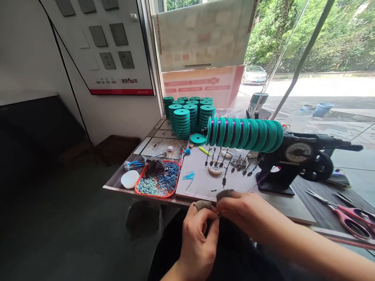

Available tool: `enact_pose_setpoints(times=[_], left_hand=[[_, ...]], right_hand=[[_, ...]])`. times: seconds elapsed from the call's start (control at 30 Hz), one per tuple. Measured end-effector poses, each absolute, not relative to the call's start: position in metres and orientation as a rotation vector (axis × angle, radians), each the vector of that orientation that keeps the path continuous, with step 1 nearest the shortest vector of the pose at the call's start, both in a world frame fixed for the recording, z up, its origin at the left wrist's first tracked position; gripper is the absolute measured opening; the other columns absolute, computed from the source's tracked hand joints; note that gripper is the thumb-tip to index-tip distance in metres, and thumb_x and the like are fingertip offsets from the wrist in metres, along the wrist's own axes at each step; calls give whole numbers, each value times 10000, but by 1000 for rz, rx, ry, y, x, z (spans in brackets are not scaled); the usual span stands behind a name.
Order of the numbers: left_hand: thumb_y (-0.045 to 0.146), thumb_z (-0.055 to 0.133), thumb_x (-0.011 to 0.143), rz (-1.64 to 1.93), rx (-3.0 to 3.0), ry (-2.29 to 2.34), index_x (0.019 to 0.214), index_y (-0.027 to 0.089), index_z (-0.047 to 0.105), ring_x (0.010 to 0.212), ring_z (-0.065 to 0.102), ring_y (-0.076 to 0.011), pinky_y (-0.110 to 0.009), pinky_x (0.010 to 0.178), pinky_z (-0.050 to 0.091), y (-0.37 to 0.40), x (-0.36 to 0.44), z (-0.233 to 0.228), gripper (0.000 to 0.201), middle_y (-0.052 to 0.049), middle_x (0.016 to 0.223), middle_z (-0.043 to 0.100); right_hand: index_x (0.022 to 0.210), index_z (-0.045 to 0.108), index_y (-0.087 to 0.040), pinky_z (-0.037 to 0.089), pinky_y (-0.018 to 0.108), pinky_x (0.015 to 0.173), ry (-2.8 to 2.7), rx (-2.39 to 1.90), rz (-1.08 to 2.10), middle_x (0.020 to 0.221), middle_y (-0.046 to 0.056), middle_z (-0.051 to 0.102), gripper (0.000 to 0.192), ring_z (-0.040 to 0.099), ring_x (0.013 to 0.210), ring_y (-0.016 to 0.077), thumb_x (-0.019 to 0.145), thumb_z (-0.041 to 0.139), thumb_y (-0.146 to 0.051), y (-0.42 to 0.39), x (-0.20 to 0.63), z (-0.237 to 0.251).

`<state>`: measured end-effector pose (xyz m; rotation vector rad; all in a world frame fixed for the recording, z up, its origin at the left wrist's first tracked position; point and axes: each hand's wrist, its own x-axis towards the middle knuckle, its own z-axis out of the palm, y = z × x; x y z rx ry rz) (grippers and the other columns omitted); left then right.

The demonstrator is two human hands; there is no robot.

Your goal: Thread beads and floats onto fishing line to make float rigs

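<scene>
My left hand [201, 230] is closed in a pinch just off the front edge of the table. My right hand [244, 208] meets it there, its fingers also closed. Greyish cloth covers [203, 205] wrap fingers on both hands. Whatever lies between the fingertips is too small to make out. Beyond the hands, a row of teal spools [246, 134] sits on the shaft of a black winding machine [293, 156]. Short dark rigs [224, 181] hang or lie below the spools. A round dish of white beads [215, 168] stands near them.
An orange tray [140, 191] at the left holds dark blue springs and small pieces. Beside it is a white round lid [130, 179]. Stacked teal spools [181, 124] stand at the back. Pink-handled scissors [345, 218] lie at the right, and light blue sticks [188, 175] lie on the board.
</scene>
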<state>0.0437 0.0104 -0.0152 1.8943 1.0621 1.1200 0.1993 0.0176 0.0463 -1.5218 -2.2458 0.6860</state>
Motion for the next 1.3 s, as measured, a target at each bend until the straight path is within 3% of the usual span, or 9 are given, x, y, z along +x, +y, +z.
enact_pose_setpoints(times=[0.37, 0.5, 0.6, 0.7, 0.9, 1.03, 1.13, 1.23, 1.3], left_hand=[[265, 604, 776, 971, 1346, 991, 665, 155, 598, 675, 493, -150, -252, 646, 387, 13, 49, -10, 156, -15, 697, 572], [203, 674, 674, 840, 991, 913, 587, 140, 593, 572, 412, -93, -202, 541, 329, 16, 49, -9, 135, 24, 594, 517], [139, 717, 561, 672, 635, 853, 590, 128, 606, 558, 418, -71, -172, 470, 274, 17, 49, -10, 115, 11, 640, 565], [119, 753, 478, 583, 466, 837, 594, 117, 616, 577, 478, -78, -169, 490, 314, 17, 49, -11, 180, -10, 653, 599], [138, 789, 456, 559, 396, 840, 598, 117, 621, 530, 468, -57, -169, 505, 330, 14, 51, -10, 221, 24, 582, 548], [123, 788, 459, 547, 380, 828, 596, 102, 618, 516, 438, -47, -157, 454, 278, 12, 52, -8, 219, 15, 598, 538], [135, 778, 478, 538, 424, 783, 576, 105, 603, 519, 388, -45, -151, 434, 233, 11, 53, -6, 203, 23, 583, 499], [164, 722, 533, 536, 615, 819, 584, 128, 588, 524, 368, -57, -166, 459, 243, 11, 53, -6, 148, 36, 582, 464], [171, 667, 595, 600, 904, 906, 583, 146, 578, 543, 384, -75, -188, 494, 281, 12, 52, -4, 93, 32, 607, 461]], right_hand=[[769, 646, -188, 350, 231, 441, -2467, -1425, 80, 627, 13, 626, 173, 600, 480, 152, 764, 550, -44, 8, 203, 20], [708, 619, -185, 315, 247, 422, -2395, -1378, -81, 570, 12, 576, 221, 541, 436, 139, 805, 459, -67, -1, 210, 13], [809, 627, -177, 391, 264, 507, -2265, -1142, -290, 608, 32, 611, 261, 562, 504, 146, 874, 390, -89, -16, 219, 3], [955, 626, -146, 445, 291, 554, -2314, -871, -369, 648, 44, 664, 309, 599, 544, 153, 916, 324, -90, -28, 220, -8], [930, 655, -102, 467, 299, 496, -2231, -885, -401, 649, 73, 682, 365, 604, 520, 163, 900, 295, -48, -34, 206, -20], [893, 679, -175, 485, 265, 552, -2010, -1009, 20, 684, 60, 682, 283, 611, 571, 154, 918, 396, -172, -37, 207, -30], [752, 650, -201, 465, 225, 570, -1623, -1249, 661, 674, 20, 641, 211, 598, 613, 143, 881, 520, -304, -37, 208, -36], [706, 616, -169, 422, 215, 505, -1391, -1305, 1163, 611, 0, 570, 338, 537, 560, 130, 834, 550, -475, -36, 206, -37], [672, 597, -158, 364, 197, 436, -1366, -1265, 1306, 543, -25, 494, 426, 461, 484, 105, 783, 561, -569, -37, 203, -38]])
